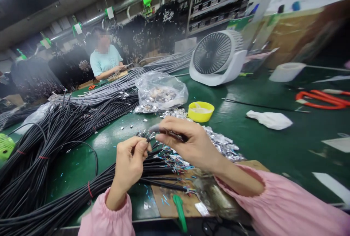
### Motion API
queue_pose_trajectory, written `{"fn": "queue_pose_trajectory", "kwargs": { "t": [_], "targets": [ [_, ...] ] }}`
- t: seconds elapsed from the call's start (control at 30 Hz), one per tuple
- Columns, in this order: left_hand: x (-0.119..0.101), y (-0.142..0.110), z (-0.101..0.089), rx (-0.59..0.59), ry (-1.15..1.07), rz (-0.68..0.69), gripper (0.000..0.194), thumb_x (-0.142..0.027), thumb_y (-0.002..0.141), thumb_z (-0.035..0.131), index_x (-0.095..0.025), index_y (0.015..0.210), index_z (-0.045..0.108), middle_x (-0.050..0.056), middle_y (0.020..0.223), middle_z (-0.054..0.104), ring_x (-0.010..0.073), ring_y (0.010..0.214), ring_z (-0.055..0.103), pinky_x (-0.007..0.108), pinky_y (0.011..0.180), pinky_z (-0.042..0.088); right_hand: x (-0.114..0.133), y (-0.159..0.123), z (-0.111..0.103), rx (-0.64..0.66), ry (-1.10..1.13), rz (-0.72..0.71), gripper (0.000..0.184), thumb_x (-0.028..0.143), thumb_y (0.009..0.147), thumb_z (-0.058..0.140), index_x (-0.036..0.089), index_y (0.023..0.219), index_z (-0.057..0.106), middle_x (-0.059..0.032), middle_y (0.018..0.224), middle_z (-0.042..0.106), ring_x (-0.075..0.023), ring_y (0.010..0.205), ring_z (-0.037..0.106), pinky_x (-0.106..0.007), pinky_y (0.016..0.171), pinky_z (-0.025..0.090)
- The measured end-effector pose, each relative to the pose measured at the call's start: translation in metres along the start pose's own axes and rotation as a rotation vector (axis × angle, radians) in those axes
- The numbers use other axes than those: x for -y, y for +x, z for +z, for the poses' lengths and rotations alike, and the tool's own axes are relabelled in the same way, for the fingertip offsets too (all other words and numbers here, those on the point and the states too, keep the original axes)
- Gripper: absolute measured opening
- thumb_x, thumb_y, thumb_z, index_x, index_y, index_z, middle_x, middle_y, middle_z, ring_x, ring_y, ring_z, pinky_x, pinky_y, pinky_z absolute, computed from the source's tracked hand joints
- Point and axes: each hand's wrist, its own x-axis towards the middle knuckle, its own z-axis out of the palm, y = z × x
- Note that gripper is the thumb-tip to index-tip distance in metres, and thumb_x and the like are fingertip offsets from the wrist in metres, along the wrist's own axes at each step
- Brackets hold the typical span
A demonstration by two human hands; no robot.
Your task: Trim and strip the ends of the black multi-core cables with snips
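My left hand (pixel 130 163) is closed in a pinch on a black cable (pixel 148 140), whose thin wire ends stick up between thumb and fingertips. Close above it, my right hand (pixel 188 141) is closed around a dark hand tool (pixel 175 134) that lies across the palm; its exact kind is hidden by the fingers. Something grey shows at the right fingertips, near the cable end. Below both hands runs a bundle of black cables (pixel 109 181), tied with a red band. Its stripped ends show coloured wires (pixel 188 188) and lie over a brown board (pixel 164 201).
Foil scraps (pixel 222 143) lie under the right hand. Beyond are a plastic bag (pixel 162 90), a yellow dish (pixel 201 111) and a white fan (pixel 216 59). Large black cable bundles (pixel 35 155) fill the left. A green-handled tool (pixel 179 210) lies in front. A co-worker (pixel 106 59) sits opposite.
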Motion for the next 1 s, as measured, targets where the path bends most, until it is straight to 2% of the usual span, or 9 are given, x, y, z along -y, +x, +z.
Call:
{"fn": "queue_pose_trajectory", "kwargs": {
  "t": [0.1, 0.2, 0.4, 0.47, 0.57, 0.67, 0.77, 0.9, 1.0],
  "targets": [
    [0.001, 0.0, 0.002, 0.048, -0.074, -0.08, 0.035, -0.04, 0.081, 0.052, -0.014, 0.059, 0.059, -0.001, 0.048, 0.047, 0.0072, 0.044, 0.039, 0.019, 0.043, 0.029, -0.001, -0.002, 0.002, -0.007, -0.053, -0.073, 0.016, 0.02, 0.088, 0.051, 0.016, 0.075, 0.06, -0.0022, 0.065, 0.055, -0.0119, 0.058, 0.052, -0.022, 0.051, 0.042],
    [0.001, 0.002, 0.005, 0.073, -0.155, -0.15, 0.035, -0.043, 0.077, 0.056, -0.012, 0.061, 0.06, -0.002, 0.05, 0.048, 0.0062, 0.043, 0.039, 0.019, 0.042, 0.029, -0.002, -0.005, 0.006, -0.018, -0.141, -0.086, 0.014, 0.013, 0.085, 0.047, 0.016, 0.074, 0.056, -0.0022, 0.065, 0.052, -0.0124, 0.058, 0.049, -0.023, 0.051, 0.04],
    [0.001, 0.004, 0.008, 0.063, -0.263, -0.191, 0.035, -0.047, 0.07, 0.064, -0.012, 0.063, 0.06, -0.003, 0.045, 0.046, 0.0055, 0.039, 0.038, 0.019, 0.04, 0.028, -0.004, -0.006, 0.012, -0.035, -0.1, 0.06, 0.015, 0.015, 0.077, 0.051, 0.016, 0.064, 0.056, 0.0017, 0.055, 0.049, -0.0099, 0.049, 0.046, -0.021, 0.045, 0.036],
    [0.001, 0.004, 0.008, 0.065, -0.284, -0.173, 0.04, -0.051, 0.07, 0.063, -0.012, 0.06, 0.058, -0.003, 0.047, 0.045, 0.0044, 0.038, 0.036, 0.019, 0.039, 0.026, -0.004, -0.005, 0.011, -0.073, -0.074, 0.118, 0.013, 0.018, 0.077, 0.054, 0.016, 0.066, 0.06, 0.0006, 0.057, 0.055, -0.0101, 0.05, 0.049, -0.022, 0.045, 0.039],
    [0.0, 0.003, 0.007, 0.1, -0.288, -0.189, 0.047, -0.056, 0.071, 0.06, -0.013, 0.056, 0.053, -0.003, 0.049, 0.042, 0.0031, 0.04, 0.031, 0.018, 0.038, 0.022, -0.004, -0.003, 0.006, -0.08, 0.036, 0.217, 0.012, 0.024, 0.078, 0.058, 0.017, 0.079, 0.068, -0.0035, 0.073, 0.068, -0.0138, 0.061, 0.061, -0.023, 0.052, 0.049],
    [-0.002, 0.003, 0.005, 0.146, -0.322, -0.252, 0.049, -0.059, 0.071, 0.058, -0.013, 0.056, 0.051, -0.006, 0.047, 0.035, 0.0027, 0.04, 0.028, 0.017, 0.037, 0.018, -0.003, -0.001, 0.003, -0.031, 0.167, 0.286, 0.014, 0.027, 0.077, 0.062, 0.018, 0.084, 0.071, -0.0043, 0.08, 0.071, -0.0182, 0.07, 0.067, -0.027, 0.061, 0.056],
    [-0.002, 0.003, 0.003, 0.208, -0.369, -0.296, 0.05, -0.06, 0.07, 0.058, -0.013, 0.055, 0.049, -0.007, 0.045, 0.032, 0.0021, 0.038, 0.027, 0.018, 0.037, 0.017, -0.003, -0.002, 0.004, -0.039, 0.205, 0.297, 0.011, 0.026, 0.074, 0.065, 0.018, 0.078, 0.071, -0.0041, 0.076, 0.072, -0.0192, 0.067, 0.067, -0.028, 0.061, 0.057],
    [0.0, 0.003, 0.004, 0.236, -0.395, -0.292, 0.051, -0.059, 0.07, 0.059, -0.013, 0.052, 0.047, -0.007, 0.044, 0.032, 0.0013, 0.037, 0.026, 0.017, 0.037, 0.017, -0.001, -0.005, 0.009, -0.103, 0.107, 0.199, 0.006, 0.018, 0.073, 0.061, 0.018, 0.074, 0.067, -0.0021, 0.069, 0.069, -0.0142, 0.059, 0.063, -0.022, 0.054, 0.052],
    [0.002, 0.003, 0.008, 0.184, -0.38, -0.268, 0.049, -0.057, 0.068, 0.062, -0.012, 0.053, 0.051, -0.006, 0.044, 0.038, 0.0015, 0.035, 0.03, 0.017, 0.036, 0.02, 0.002, -0.007, 0.012, -0.134, 0.035, 0.185, 0.008, 0.015, 0.073, 0.056, 0.016, 0.074, 0.064, 0.0007, 0.059, 0.06, -0.0096, 0.048, 0.052, -0.019, 0.043, 0.043]
  ]
}}
